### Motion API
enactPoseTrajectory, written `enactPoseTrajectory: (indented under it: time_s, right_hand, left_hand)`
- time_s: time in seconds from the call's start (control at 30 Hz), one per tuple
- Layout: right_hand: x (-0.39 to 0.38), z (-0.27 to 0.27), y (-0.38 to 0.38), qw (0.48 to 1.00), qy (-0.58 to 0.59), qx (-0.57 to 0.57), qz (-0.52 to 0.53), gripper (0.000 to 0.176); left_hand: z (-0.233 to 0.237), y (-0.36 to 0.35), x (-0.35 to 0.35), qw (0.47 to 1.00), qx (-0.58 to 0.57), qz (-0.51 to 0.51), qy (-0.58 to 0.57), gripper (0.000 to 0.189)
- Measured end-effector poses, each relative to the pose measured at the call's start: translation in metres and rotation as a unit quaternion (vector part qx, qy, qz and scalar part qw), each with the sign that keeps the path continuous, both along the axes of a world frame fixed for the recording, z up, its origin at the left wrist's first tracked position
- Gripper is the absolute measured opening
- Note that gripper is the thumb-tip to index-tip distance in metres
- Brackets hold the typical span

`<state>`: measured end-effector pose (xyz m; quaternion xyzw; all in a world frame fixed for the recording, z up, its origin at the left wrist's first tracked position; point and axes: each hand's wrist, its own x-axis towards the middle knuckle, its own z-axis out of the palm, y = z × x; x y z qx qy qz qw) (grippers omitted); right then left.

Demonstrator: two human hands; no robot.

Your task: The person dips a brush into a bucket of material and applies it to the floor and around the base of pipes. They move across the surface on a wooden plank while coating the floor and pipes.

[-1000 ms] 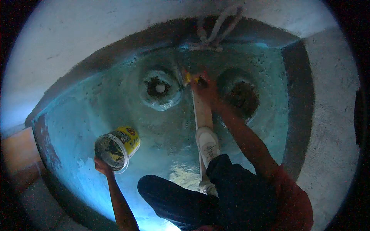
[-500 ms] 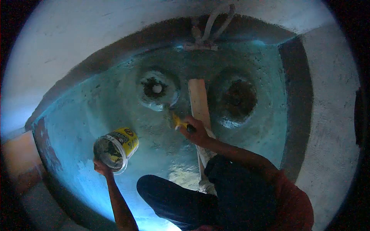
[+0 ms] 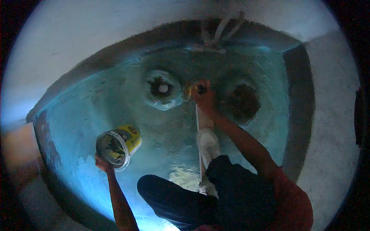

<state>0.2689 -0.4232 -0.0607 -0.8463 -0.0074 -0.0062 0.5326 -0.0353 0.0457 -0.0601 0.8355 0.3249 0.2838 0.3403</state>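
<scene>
My left hand (image 3: pixel 103 164) is closed on the rim of a bucket (image 3: pixel 133 138) with a yellow label. The bucket is tilted, its mouth toward me, and greyish-green paste coats the inside. Over the far end of a wooden plank, my right hand (image 3: pixel 205 101) is wrapped round a paintbrush (image 3: pixel 190 91) with a yellow body and a dark handle end. Its bristles are blurred and point left, close to the left round hollow (image 3: pixel 160 89). Wet-looking greenish coating (image 3: pixel 115 92) covers the surface around.
The plank (image 3: pixel 205 121) runs from my feet away from me, with a white shoe (image 3: pixel 209 144) on it. A second dark round hollow (image 3: pixel 244 103) lies right of it. Pale pipes (image 3: pixel 221 32) stand at the far wall. A dark band (image 3: pixel 300 107) edges the basin.
My right hand has moved away from me and slightly right with the paintbrush, along the plank. The white shoe on the plank is now uncovered. My left hand still holds the bucket.
</scene>
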Motion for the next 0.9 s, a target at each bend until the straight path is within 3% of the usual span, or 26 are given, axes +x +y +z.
enactPoseTrajectory:
  time_s: [0.07,0.13,0.27,0.37,0.43,0.5,0.6,0.7,0.77,0.9]
  right_hand:
    - [0.013,0.001,0.011,0.996,-0.003,0.086,-0.017,0.019]
    - [0.031,0.008,0.013,0.993,0.031,0.112,0.024,0.019]
    - [0.089,0.066,0.017,0.976,0.112,0.092,0.160,0.024]
    - [0.112,0.091,0.047,0.981,0.018,-0.011,0.194,0.030]
    - [0.126,0.072,0.067,0.981,-0.061,-0.081,0.166,0.032]
    - [0.138,0.012,0.083,0.981,-0.127,-0.114,0.093,0.035]
    - [0.143,-0.007,0.095,0.976,-0.049,-0.203,0.059,0.037]
    - [0.148,-0.035,0.099,0.991,-0.053,-0.123,0.024,0.039]
    - [0.147,-0.002,0.111,0.989,-0.078,-0.122,0.043,0.039]
    - [0.174,-0.022,0.144,0.978,-0.033,-0.090,0.186,0.043]
  left_hand:
    - [-0.008,0.006,-0.009,0.999,-0.031,0.012,-0.004,0.040]
    - [0.000,0.000,-0.007,0.992,-0.076,0.072,0.066,0.041]
    - [-0.004,0.001,-0.012,0.997,-0.024,0.041,0.064,0.045]
    - [0.006,-0.012,0.000,0.998,-0.042,0.043,0.030,0.045]
    - [-0.002,-0.011,-0.004,0.997,-0.063,0.044,-0.017,0.044]
    - [-0.014,-0.004,-0.013,0.991,-0.106,0.073,-0.042,0.042]
    - [0.001,-0.017,0.003,0.988,-0.112,0.098,-0.049,0.039]
    - [0.022,-0.032,0.017,0.989,-0.095,0.115,-0.017,0.039]
    - [0.019,-0.028,0.014,0.987,-0.094,0.130,0.010,0.038]
    - [0.011,-0.022,0.004,0.981,-0.127,0.142,0.021,0.039]
